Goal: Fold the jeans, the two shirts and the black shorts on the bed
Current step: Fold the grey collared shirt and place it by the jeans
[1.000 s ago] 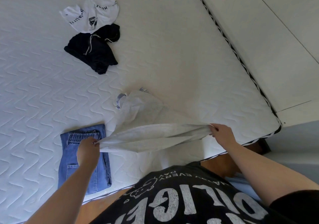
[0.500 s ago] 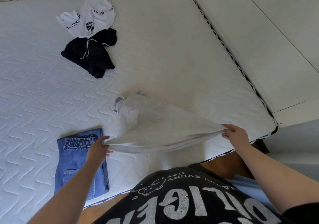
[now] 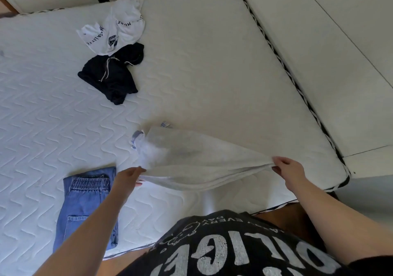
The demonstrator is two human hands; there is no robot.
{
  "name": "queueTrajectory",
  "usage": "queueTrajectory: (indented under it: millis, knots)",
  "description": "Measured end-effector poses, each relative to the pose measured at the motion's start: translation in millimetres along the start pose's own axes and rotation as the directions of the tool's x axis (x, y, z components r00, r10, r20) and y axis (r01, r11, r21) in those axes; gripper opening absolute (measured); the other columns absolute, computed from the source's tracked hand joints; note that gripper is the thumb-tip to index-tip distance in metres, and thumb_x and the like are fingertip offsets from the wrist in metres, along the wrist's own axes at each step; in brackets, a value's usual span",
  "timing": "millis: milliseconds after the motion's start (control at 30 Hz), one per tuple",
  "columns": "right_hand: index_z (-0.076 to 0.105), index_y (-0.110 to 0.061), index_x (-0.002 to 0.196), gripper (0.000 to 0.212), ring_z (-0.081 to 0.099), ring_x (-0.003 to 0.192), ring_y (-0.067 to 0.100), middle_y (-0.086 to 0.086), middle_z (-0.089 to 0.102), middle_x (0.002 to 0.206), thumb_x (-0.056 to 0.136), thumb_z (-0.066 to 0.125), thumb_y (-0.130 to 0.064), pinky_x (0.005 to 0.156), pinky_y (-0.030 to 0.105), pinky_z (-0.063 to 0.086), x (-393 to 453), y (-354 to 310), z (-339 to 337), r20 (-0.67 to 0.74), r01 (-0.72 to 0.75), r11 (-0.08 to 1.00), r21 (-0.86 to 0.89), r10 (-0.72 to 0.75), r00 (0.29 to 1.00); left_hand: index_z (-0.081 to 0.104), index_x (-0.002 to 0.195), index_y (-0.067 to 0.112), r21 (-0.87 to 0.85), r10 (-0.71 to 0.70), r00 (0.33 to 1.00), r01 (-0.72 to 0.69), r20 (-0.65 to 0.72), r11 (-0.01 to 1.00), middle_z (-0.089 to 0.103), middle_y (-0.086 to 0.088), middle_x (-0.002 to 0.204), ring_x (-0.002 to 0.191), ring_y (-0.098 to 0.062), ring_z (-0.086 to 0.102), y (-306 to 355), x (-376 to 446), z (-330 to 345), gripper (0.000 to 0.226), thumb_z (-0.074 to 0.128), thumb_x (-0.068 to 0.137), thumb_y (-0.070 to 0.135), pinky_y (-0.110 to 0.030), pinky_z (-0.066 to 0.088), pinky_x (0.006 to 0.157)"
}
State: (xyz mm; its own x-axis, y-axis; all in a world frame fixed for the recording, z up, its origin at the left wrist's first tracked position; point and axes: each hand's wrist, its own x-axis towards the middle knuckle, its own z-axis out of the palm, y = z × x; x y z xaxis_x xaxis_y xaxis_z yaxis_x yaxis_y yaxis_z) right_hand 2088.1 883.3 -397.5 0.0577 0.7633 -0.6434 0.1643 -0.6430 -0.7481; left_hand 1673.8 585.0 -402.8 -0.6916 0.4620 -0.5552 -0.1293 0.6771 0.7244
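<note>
I have both hands on the pale grey cotton shirt (image 3: 191,159) at the near edge of the white quilted bed (image 3: 212,74): left hand (image 3: 127,179) pinches its left end, right hand (image 3: 289,169) its right. Folded blue denim jeans (image 3: 85,207) lie just left. Far left, crumpled black drawstring shorts (image 3: 112,74) touch a crumpled white printed shirt (image 3: 119,29)

two shirts (image 3: 191,161) (image 3: 119,31), one jeans (image 3: 85,207), one black shorts (image 3: 112,74), two hands (image 3: 127,178) (image 3: 291,169)
</note>
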Motion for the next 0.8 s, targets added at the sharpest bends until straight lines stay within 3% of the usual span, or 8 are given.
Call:
queueTrajectory:
  millis: [133, 233, 333, 433, 533, 633, 733, 800]
  knots:
    - [0.062, 0.004, 0.117, 0.028, 0.059, 0.074, 0.021, 0.02, 0.06, 0.104, 0.09, 0.065, 0.003, 0.051, 0.015, 0.055, 36, -14, -28, 0.07, -0.064, 0.976, -0.209, 0.08, 0.994, 0.063, 0.114, 0.005, 0.026, -0.077, 0.996, 0.078, -0.045, 0.997, 0.071, -0.02, 0.093, 0.073, -0.024, 0.07, 6, -3, 37, 0.022, 0.065, 0.092, 0.003, -0.033, 0.061, 0.072]
    - [0.067, 0.009, 0.102, 0.017, 0.064, 0.064, 0.017, 0.012, 0.07, 0.075, 0.088, 0.069, -0.001, 0.048, 0.015, 0.054, 60, -19, -53, 0.065, -0.186, 0.835, -0.518, 0.255, 0.965, 0.056, 0.121, -0.003, -0.004, -0.297, 0.948, 0.299, -0.117, 0.954, 0.065, -0.019, 0.103, 0.086, -0.031, 0.069, 4, -15, 58, 0.035, 0.068, 0.088, -0.001, -0.032, 0.059, 0.075]
    - [0.069, 0.012, 0.101, 0.023, 0.066, 0.062, 0.017, 0.005, 0.069, 0.055, 0.091, 0.067, -0.009, 0.054, 0.021, 0.056, 76, -17, -72, 0.056, -0.233, 0.602, -0.764, 0.422, 0.905, 0.058, 0.092, -0.013, -0.026, -0.561, 0.823, 0.561, -0.091, 0.827, 0.066, -0.022, 0.087, 0.053, -0.023, 0.069, -8, -36, 70, 0.016, 0.067, 0.091, 0.0, -0.026, 0.057, 0.049]
    - [0.059, 0.008, 0.108, 0.018, 0.065, 0.066, 0.023, 0.016, 0.067, 0.072, 0.095, 0.061, -0.004, 0.047, 0.025, 0.056, 83, -10, -76, 0.061, -0.392, 0.721, -0.572, 0.514, 0.856, 0.056, 0.093, -0.01, -0.108, -0.653, 0.758, 0.648, -0.011, 0.754, 0.067, -0.025, 0.082, 0.044, -0.02, 0.067, -14, -57, 80, 0.012, 0.061, 0.095, 0.001, -0.027, 0.056, 0.042]
    - [0.052, 0.003, 0.103, 0.009, 0.058, 0.078, 0.029, 0.02, 0.057, 0.091, 0.1, 0.05, -0.005, 0.059, 0.033, 0.06, 82, -19, -54, 0.117, -0.499, 0.847, -0.183, 0.523, 0.844, 0.055, 0.113, -0.004, -0.25, -0.575, 0.816, 0.569, 0.053, 0.784, 0.067, -0.022, 0.097, 0.071, -0.025, 0.07, 8, -60, 95, 0.018, 0.052, 0.102, 0.011, -0.037, 0.059, 0.07]
    - [0.052, -0.003, 0.094, 0.012, 0.058, 0.08, 0.026, 0.018, 0.055, 0.101, 0.102, 0.045, -0.009, 0.056, 0.03, 0.06, 86, -44, -12, 0.172, -0.412, 0.911, -0.019, 0.409, 0.896, 0.056, 0.117, -0.001, -0.406, -0.47, 0.881, 0.451, 0.058, 0.795, 0.068, -0.018, 0.099, 0.081, -0.023, 0.069, 51, -40, 105, 0.022, 0.046, 0.103, 0.012, -0.041, 0.051, 0.09]
    - [0.055, -0.004, 0.112, 0.014, 0.061, 0.09, 0.024, 0.018, 0.056, 0.123, 0.1, 0.049, -0.009, 0.081, 0.031, 0.053, 94, -87, 38, 0.182, -0.279, 0.957, 0.085, 0.26, 0.948, 0.054, 0.118, -0.001, -0.542, -0.355, 0.935, 0.307, 0.018, 0.782, 0.069, -0.015, 0.094, 0.07, -0.015, 0.073, 111, -3, 100, 0.02, 0.047, 0.102, 0.009, -0.037, 0.051, 0.09]
    - [0.055, -0.008, 0.103, 0.008, 0.059, 0.11, 0.029, 0.021, 0.053, 0.132, 0.1, 0.048, -0.01, 0.078, 0.028, 0.052, 100, -129, 69, 0.215, -0.193, 0.977, 0.09, 0.17, 0.962, 0.053, 0.12, -0.003, -0.588, -0.247, 0.969, 0.189, -0.018, 0.786, 0.07, -0.017, 0.1, 0.076, -0.015, 0.074, 156, 25, 90, 0.023, 0.048, 0.102, 0.01, -0.032, 0.055, 0.085]
